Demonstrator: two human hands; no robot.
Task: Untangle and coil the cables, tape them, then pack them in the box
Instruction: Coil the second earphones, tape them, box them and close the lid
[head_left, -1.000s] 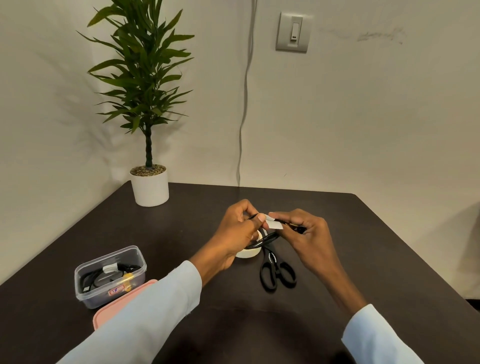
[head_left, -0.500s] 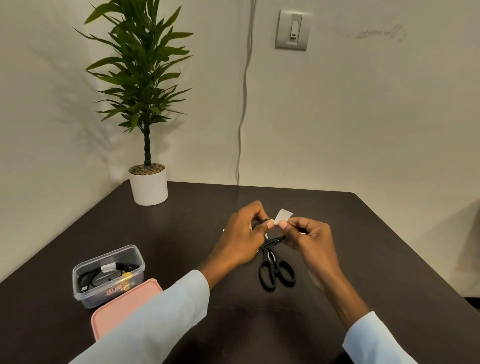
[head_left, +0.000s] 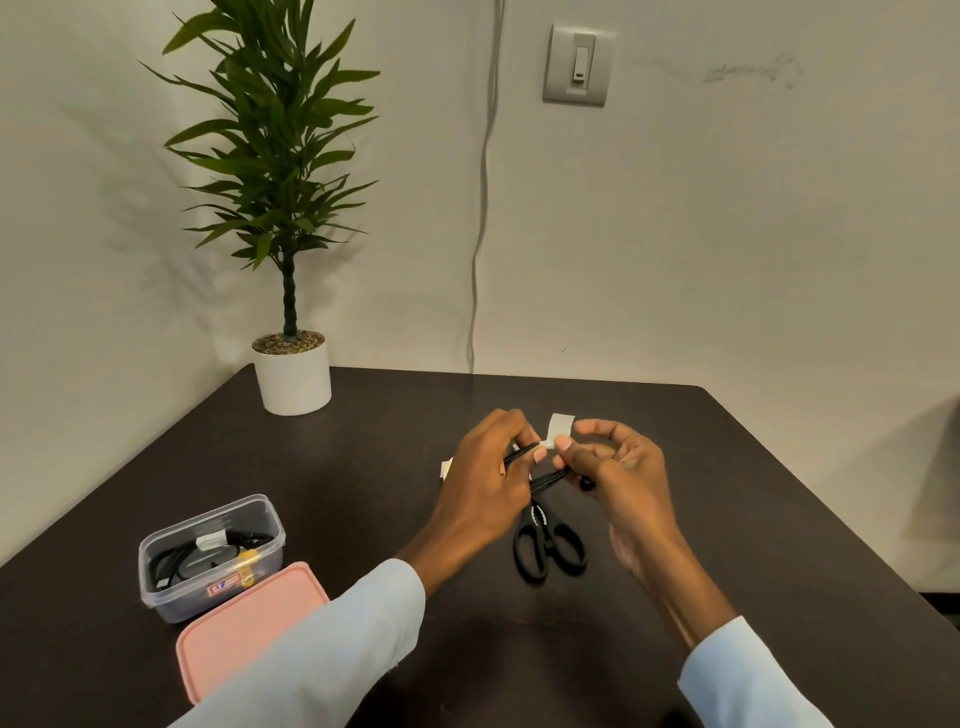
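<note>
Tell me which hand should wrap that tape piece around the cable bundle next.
Probably the right hand: it already pinches the tape piece beside the coiled cable, while the left hand grips the bundle to steady it.

Left hand (head_left: 485, 486) and right hand (head_left: 618, 467) bare; pale blue long sleeves (head_left: 332, 649) reaching both wrists

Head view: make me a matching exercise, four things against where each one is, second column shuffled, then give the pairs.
Things:
1. scissors
2. pink lid
3. potted plant
4. piece of tape

Places:
A. far left corner of the table
B. pinched at the fingertips of the right hand, at the black cable
C. flat on the table, just below the hands
D. next to the clear box, on its near side

Pairs: 1-C, 2-D, 3-A, 4-B
</note>
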